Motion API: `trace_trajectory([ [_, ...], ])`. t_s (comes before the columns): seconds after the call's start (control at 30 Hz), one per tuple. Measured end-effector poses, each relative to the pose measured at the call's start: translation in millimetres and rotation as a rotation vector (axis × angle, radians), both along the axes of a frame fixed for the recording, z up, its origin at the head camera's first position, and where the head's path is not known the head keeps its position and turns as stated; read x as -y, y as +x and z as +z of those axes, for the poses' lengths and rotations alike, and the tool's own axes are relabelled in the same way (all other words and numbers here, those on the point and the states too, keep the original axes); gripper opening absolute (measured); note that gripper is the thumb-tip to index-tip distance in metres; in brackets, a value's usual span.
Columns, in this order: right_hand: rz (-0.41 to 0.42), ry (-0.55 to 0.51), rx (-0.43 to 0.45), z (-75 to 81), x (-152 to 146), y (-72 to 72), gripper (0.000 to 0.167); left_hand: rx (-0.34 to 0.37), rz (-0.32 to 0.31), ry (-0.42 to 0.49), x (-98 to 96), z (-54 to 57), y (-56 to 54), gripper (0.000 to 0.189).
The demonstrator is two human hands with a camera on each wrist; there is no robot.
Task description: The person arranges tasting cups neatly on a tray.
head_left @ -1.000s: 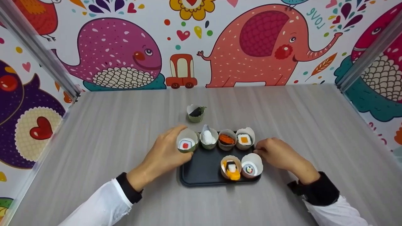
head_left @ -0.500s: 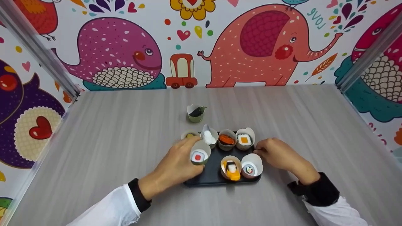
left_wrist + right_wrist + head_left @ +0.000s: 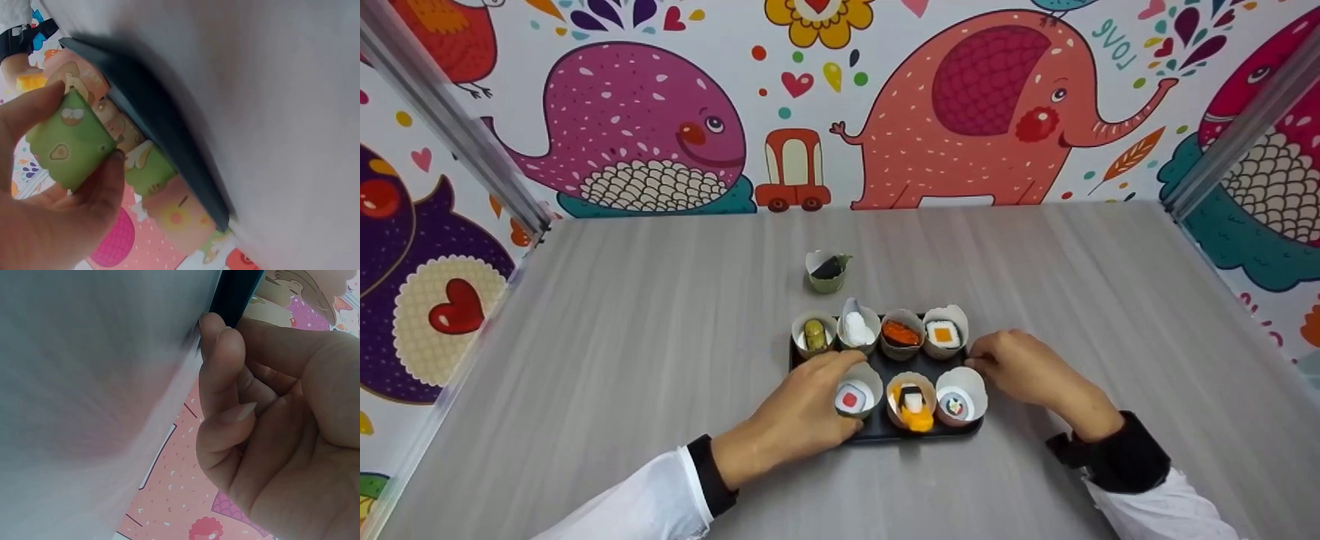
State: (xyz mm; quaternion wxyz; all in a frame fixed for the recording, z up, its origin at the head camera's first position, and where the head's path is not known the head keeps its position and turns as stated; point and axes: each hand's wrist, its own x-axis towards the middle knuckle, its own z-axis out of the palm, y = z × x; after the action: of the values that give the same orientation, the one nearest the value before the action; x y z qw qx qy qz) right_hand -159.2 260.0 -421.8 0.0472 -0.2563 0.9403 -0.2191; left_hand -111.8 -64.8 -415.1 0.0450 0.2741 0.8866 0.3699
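My left hand (image 3: 791,420) holds a paper baking cup (image 3: 868,384) between thumb and fingers, over the front left part of the black tray (image 3: 896,366). In it lies a sushi-roll-like piece, white with a red centre. The left wrist view shows the cup's green printed outside (image 3: 70,140), tilted and close above the tray. At the tray's right edge, my right hand (image 3: 1031,371) pinches the rim with thumb and forefinger, the other fingers curled in the right wrist view. Beside the held cup stand a cup with a yellow-orange piece (image 3: 915,412) and a white-lined cup (image 3: 971,386).
Along the tray's back row stand cups with a greenish-yellow piece (image 3: 814,335), a white piece (image 3: 856,328), an orange-red piece (image 3: 901,332) and a square white roll (image 3: 943,334). Behind the tray, a green cup (image 3: 827,281) with something dark stands on the grey table (image 3: 660,300).
My left hand has carried the green cup from the tray's back left corner forward and right, to beside the yellow-orange piece's cup. The back left cup is uncovered. My right hand stays put.
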Motion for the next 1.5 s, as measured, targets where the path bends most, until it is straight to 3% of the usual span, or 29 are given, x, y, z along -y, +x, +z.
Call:
trace_trajectory([
  [0.53,0.004,-0.005,-0.006,-1.2,0.1,-0.2,0.019,0.071,-0.053,-0.019,-7.1,-9.1,-0.9,0.069],
  [0.93,0.008,-0.005,-0.012,-0.9,-0.1,0.1,0.02,0.097,-0.074,0.001,-6.3,-9.7,-0.8,0.073],
  [1.23,-0.017,0.005,0.01,0.4,1.3,1.2,0.022,0.032,-0.042,0.027,-1.2,1.5,0.4,0.078],
  [1.5,-0.018,0.005,0.024,1.5,2.5,0.6,0.021,-0.13,0.007,0.117,9.9,16.7,-7.4,0.068],
])
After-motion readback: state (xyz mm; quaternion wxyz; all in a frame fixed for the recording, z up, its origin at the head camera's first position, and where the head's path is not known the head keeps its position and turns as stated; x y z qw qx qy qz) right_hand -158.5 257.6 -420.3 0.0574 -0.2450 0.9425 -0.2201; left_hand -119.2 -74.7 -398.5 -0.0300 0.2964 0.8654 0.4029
